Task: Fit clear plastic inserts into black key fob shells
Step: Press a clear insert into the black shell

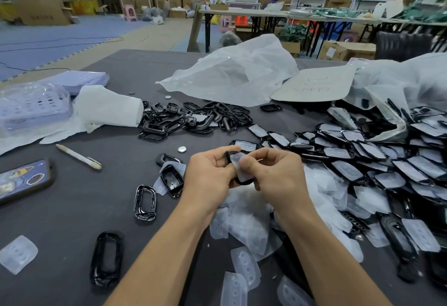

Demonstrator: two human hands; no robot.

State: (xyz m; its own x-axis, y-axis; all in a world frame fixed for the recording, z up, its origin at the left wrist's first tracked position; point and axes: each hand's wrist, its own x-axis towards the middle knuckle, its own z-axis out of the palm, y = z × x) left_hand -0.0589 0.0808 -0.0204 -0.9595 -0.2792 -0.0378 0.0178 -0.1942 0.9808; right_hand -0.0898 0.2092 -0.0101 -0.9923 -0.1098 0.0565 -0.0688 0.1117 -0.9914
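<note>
head view: both hands meet above the middle of a dark grey cloth-covered table [72, 216]. the left hand [208, 172] grips a black oval plastic key fob shell [243, 181], fingers curled round its left edge and thumb laid on top. the right hand [275, 175] pinches a clear soft plastic insert [235, 160] against the face of that shell, thumb on the insert and fingers curled over. the insert lies on the shell between the two thumbs; whether it is seated in the frame i cannot tell.

under the wrists lies a heap of loose clear inserts [244, 223]. to the right spreads a wide pile of black shells with pale inserts on them [387, 160]. beyond the hands sits a heap of empty black shell frames [193, 119]. two single empty black frames lie left of the left forearm, one near [144, 203] and one closer to the table edge [106, 258]. a small silver coin cell [182, 149] rests just beyond the left hand. further left are a white pen [78, 157] and a phone in a dark case [24, 180]. a crumpled translucent white plastic bag [237, 73] lies at the far side.
</note>
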